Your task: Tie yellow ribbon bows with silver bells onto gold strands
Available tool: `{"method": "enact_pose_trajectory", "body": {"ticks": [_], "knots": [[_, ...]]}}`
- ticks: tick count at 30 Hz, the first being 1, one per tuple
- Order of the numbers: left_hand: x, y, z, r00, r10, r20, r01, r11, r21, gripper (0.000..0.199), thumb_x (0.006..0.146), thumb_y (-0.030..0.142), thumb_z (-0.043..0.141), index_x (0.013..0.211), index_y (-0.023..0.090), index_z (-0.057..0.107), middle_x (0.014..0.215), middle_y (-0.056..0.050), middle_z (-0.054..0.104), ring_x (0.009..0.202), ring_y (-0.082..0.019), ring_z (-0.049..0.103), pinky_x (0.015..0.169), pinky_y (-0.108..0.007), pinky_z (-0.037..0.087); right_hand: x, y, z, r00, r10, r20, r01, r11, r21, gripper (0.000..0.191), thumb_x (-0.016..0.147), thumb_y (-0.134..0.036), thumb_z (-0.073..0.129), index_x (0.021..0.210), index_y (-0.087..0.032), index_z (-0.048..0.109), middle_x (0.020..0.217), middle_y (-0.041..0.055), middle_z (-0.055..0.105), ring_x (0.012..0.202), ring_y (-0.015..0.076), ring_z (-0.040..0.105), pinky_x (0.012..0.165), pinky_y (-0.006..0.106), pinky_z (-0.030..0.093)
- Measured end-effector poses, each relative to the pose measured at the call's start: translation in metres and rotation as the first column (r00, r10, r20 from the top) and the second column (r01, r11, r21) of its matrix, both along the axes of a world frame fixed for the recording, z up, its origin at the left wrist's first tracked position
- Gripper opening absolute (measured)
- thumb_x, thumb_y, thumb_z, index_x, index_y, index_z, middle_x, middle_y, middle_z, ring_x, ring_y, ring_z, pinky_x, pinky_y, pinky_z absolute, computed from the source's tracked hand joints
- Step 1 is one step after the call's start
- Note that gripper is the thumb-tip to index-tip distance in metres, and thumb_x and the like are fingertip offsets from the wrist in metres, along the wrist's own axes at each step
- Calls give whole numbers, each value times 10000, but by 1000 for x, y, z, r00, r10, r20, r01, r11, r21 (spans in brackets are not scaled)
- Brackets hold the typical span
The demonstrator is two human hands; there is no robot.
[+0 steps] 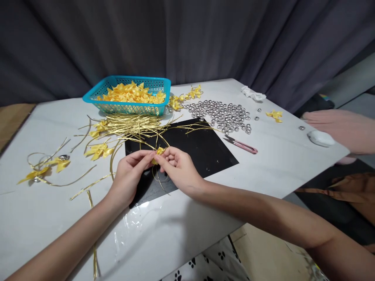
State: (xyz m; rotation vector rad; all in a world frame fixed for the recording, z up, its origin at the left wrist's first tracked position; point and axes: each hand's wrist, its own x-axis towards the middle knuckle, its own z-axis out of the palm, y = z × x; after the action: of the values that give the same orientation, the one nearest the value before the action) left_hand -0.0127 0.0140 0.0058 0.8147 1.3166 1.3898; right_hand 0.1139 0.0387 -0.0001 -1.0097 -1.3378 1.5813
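Note:
Above a black mat (187, 156), both of my hands meet at one yellow ribbon bow (159, 151). My left hand (131, 168) pinches its left side between thumb and forefinger. My right hand (178, 166) pinches the right side, fingers curled. Thin gold wire hangs in a loop (159, 179) beneath the bow; the fingertips partly hide where they join. Just beyond my hands lies a bundle of gold wire ties (134, 127), some strands reaching over the mat.
A blue basket (125, 105) of yellow bows stands at the back. Silver beads (222, 113) are heaped right of it, near pink-handled snips (241, 145). Finished-looking bows with wire (43, 169) lie left. A white dish (320, 138) and crumpled tissue (252, 94) are at right.

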Motion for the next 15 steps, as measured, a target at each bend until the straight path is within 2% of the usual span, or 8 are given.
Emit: {"method": "enact_pose_trajectory", "body": {"ticks": [3,5,7,9,12,15], "knots": [[1,0,-1,1000,17,-17,-17,1000,10,234,574,357,822,677,176,713,701,0,678,690,-118,581,669,-207,461,0,-1,5,999,35,-14,-36,998,-49,175,733,-211,682,695,-158,521,623,-57,507,497,39,461,479,182,355],[1,0,-2,999,39,-12,-39,999,15,252,595,373,808,697,171,697,685,12,641,660,-106,546,632,-198,441,3,-3,10,995,96,-7,-97,991,-93,109,771,-163,628,722,-157,531,590,-73,479,421,18,375,396,165,271],[1,0,-3,998,59,-4,-59,998,28,266,611,385,796,707,167,680,664,25,598,640,-99,511,607,-194,420,8,-4,15,985,172,17,-167,975,-144,91,800,-165,597,741,-164,528,484,-102,402,355,19,297,343,160,197],[0,1,-5,998,60,4,-60,997,45,272,620,387,789,720,166,667,672,30,577,650,-98,495,610,-192,409,16,-4,21,972,234,-22,-234,956,-178,95,809,-197,600,762,-169,522,447,-108,401,329,23,289,320,150,203],[-1,2,-6,998,58,21,-59,997,59,271,641,388,775,734,164,654,711,25,575,686,-101,494,659,-200,413,30,-3,29,927,325,-189,-362,908,-212,126,814,-248,612,816,-165,517,557,-70,553,327,5,294,320,133,259],[-1,3,-7,998,58,16,-59,996,67,266,660,392,761,739,165,647,724,20,571,705,-110,498,701,-221,421,41,0,31,871,442,-214,-489,824,-287,140,819,-258,618,818,-161,518,516,-78,530,317,0,246,311,121,254]]}}
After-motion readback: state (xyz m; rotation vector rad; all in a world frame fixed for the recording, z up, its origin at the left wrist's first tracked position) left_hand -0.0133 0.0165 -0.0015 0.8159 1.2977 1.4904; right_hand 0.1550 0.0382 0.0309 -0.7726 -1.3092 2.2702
